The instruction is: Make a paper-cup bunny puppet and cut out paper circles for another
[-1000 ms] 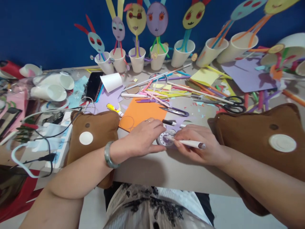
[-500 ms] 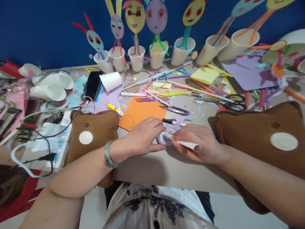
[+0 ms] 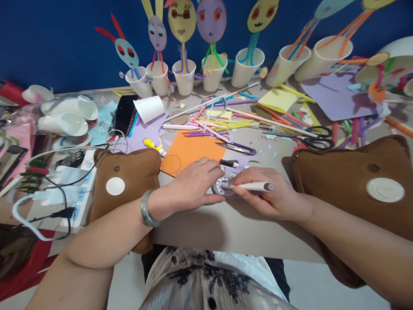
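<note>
My left hand [image 3: 195,185] rests on the table with its thumb and fingers curved around the left edge of a small round ring [image 3: 220,187]. The ring has dark marks round its face and looks like a roll of tape; purple shows inside it. My right hand [image 3: 271,193] grips a white pen [image 3: 254,186], its tip down inside the ring and its back end pointing right. Just above the ring lies a black-capped marker [image 3: 228,163] on a scrap of purple paper. Orange paper [image 3: 193,148] with a drawn circle lies beyond my left hand.
Brown cushions [image 3: 127,181] flank my arms. Purple-handled scissors [image 3: 238,148], black scissors [image 3: 318,137], coloured sticks and paper scraps cover the table beyond. Paper cups [image 3: 183,77] holding paper-face figures line the blue wall. Cables and a power strip [image 3: 84,189] are at left.
The pen in my right hand has swung, its back end now higher and more level. My right hand has turned slightly with it. The left hand stays on the ring.
</note>
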A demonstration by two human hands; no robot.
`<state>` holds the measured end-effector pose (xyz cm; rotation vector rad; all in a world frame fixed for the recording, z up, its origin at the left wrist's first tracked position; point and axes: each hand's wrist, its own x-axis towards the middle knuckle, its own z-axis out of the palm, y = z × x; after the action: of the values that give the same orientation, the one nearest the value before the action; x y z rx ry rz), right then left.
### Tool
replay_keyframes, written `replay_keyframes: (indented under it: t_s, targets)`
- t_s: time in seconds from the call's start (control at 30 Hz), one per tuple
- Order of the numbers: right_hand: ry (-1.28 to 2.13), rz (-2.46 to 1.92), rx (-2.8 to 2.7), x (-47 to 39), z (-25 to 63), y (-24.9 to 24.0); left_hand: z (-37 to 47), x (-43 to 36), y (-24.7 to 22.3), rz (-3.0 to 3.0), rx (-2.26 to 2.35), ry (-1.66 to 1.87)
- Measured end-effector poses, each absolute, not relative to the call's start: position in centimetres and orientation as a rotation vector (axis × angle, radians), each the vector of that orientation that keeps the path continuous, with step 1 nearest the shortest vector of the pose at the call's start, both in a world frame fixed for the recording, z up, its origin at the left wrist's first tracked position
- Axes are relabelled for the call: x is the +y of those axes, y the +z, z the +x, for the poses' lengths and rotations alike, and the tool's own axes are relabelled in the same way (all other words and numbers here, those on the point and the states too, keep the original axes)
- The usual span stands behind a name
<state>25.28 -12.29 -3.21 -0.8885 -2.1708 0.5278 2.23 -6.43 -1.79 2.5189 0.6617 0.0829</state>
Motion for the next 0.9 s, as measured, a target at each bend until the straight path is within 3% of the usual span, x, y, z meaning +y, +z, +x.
replay_keyframes:
  t_s: [0.37, 0.9]
  targets:
    - [0.775, -1.067, -2.073, -12.1, 24.8, -2.7, 2.4, -6.4, -1.8, 2.52, 0.659, 0.062]
    - [0.55, -1.298, -2.325, -12.1, 23.5, -1.9, 2.3, -6.6, -1.6, 2.512, 0.66, 0.11]
